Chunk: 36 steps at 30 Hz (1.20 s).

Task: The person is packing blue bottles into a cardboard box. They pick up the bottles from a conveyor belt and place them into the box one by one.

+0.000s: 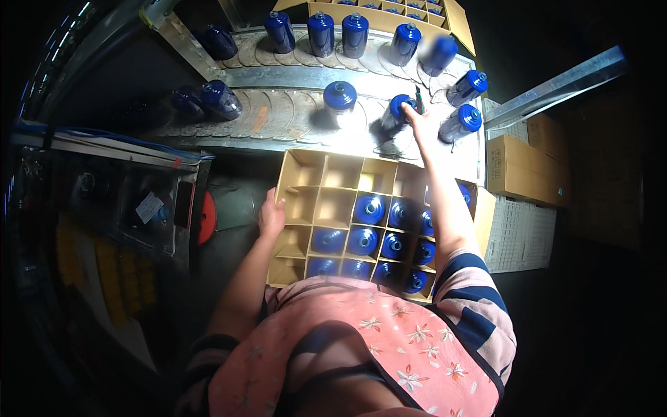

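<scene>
My right hand (419,119) reaches over the conveyor with its fingers closed at the top of a blue glass bottle (397,111). A thin dark green pen-like stick (420,98) juts up at those fingers. Against my front is an open cardboard carton (303,158) with dividers. Blue bottles (369,208), necks up, fill several of its cells, while cells along the left and far sides hold none. My left hand (272,214) grips the carton's left wall, its thumb over the edge. My right forearm hides part of the carton's right side.
More blue bottles (340,95) stand along the curving two-lane chain conveyor (267,118), split by a metal rail (292,76). Beyond it sits another divided carton (458,24). A metal bar (556,87) slants out at the right, above brown boxes (528,167). A red disc (208,217) is at left.
</scene>
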Available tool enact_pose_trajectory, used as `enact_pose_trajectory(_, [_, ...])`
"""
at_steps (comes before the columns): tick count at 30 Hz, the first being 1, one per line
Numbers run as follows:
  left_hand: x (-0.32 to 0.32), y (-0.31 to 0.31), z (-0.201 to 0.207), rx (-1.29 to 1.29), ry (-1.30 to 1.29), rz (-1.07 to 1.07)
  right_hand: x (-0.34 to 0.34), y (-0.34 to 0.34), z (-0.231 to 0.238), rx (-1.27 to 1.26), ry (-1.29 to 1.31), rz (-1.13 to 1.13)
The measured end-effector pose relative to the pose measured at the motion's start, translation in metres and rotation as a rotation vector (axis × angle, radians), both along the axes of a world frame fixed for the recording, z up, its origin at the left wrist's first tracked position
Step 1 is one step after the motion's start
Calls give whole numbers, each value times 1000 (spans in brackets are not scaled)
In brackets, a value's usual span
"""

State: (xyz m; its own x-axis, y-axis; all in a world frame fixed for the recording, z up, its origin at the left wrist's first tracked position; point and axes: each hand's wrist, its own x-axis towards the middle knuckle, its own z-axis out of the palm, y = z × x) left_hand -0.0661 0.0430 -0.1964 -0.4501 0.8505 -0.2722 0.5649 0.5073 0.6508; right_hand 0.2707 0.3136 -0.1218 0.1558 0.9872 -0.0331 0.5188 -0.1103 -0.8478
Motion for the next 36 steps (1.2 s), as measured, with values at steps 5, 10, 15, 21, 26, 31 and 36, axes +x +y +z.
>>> enact_pose_trajectory(5, [1,-10,9,-97,-25,30,-1,-81,20,-26,361,262])
enact_pose_trajectory(10, [11,-16,14,-83,-23,9,-29,-190,1,-477,-89,750])
enact_pose_trajectory(15, [24,-13,14,-76,30,16,-27,-217,-4,-173,-371,620])
enact_pose_trajectory(21, [16,-19,15,-25,39,15,-17,-223,-5,-6,-401,522])
enact_pose_trajectory(26, [8,-5,12,-25,62,12,-18,-224,-10,-79,-528,616])
enact_pose_trajectory(31, [9,-6,7,6,-11,-18,-20,-217,6,-232,-476,595])
enact_pose_trajectory(36, [9,-10,4,69,-27,-1,-7,-193,68,-23,77,340])
